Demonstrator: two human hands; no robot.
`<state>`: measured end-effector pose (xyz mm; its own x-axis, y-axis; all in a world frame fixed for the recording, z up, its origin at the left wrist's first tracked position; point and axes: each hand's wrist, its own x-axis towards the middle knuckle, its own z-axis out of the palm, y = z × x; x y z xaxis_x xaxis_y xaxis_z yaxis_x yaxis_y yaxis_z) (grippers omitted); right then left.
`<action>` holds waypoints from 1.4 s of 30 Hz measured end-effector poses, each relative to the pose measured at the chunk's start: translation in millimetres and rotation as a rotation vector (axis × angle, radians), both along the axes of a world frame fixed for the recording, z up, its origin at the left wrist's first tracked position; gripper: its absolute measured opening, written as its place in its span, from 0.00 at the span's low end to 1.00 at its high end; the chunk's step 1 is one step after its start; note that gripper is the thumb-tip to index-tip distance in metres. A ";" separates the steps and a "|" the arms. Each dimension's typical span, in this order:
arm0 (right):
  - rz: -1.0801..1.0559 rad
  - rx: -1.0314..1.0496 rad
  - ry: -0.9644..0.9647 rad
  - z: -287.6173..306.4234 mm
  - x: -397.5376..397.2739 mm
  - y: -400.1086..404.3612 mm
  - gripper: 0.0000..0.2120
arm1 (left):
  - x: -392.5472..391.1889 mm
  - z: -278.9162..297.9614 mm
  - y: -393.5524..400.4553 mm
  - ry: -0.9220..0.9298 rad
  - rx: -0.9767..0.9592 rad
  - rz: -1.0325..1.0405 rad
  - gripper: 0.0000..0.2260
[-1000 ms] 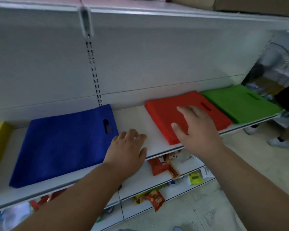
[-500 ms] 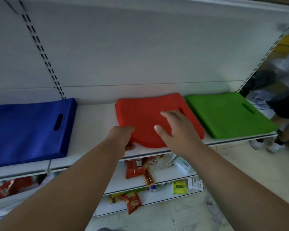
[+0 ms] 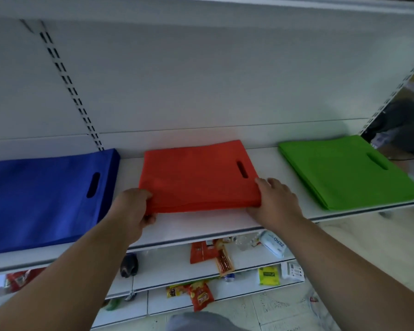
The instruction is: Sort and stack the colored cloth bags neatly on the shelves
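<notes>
A stack of red cloth bags (image 3: 196,175) lies flat in the middle of the white shelf (image 3: 201,228), its handle slot toward the right. My left hand (image 3: 132,209) grips the stack's front left corner. My right hand (image 3: 275,201) grips its front right corner, fingers on top and thumb at the edge. A blue stack (image 3: 41,199) lies to the left and a green stack (image 3: 347,170) to the right, both apart from the red one.
The shelf's back panel rises straight behind the bags, with a slotted upright (image 3: 67,84) at left. Lower shelves hold scattered snack packets (image 3: 210,254) and a small white box (image 3: 273,243). A person stands past the shelf's right end.
Both hands went from resting on the red stack and shelf to holding its front corners. The red stack now lies squarer and farther from the green one. My view shifted right.
</notes>
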<state>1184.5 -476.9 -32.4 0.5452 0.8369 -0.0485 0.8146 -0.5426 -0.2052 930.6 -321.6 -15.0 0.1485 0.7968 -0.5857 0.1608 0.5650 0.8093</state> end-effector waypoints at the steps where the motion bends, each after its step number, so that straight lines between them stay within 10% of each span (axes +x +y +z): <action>1: -0.019 0.033 0.094 -4.2 -0.5 -1.4 0.37 | -2.5 -7.9 -0.6 0.065 0.016 -0.058 0.04; 10: 0.114 0.066 0.477 -20.1 31.2 -7.3 0.60 | -26.1 -36.1 -8.6 0.377 0.518 -0.697 0.35; 28: 0.277 0.160 0.418 -28.7 46.6 -9.3 0.49 | -24.8 -35.4 -29.5 0.338 0.465 -0.360 0.31; 42: 0.178 0.283 0.333 -24.9 26.9 -25.3 0.42 | -36.2 -37.8 -25.0 0.316 0.531 -0.520 0.34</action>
<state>1211.4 -502.2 -57.4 0.3853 0.9216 0.0475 0.7547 -0.2851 -0.5909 894.4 -346.6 -52.7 0.4672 0.8551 -0.2247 0.5635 -0.0921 0.8210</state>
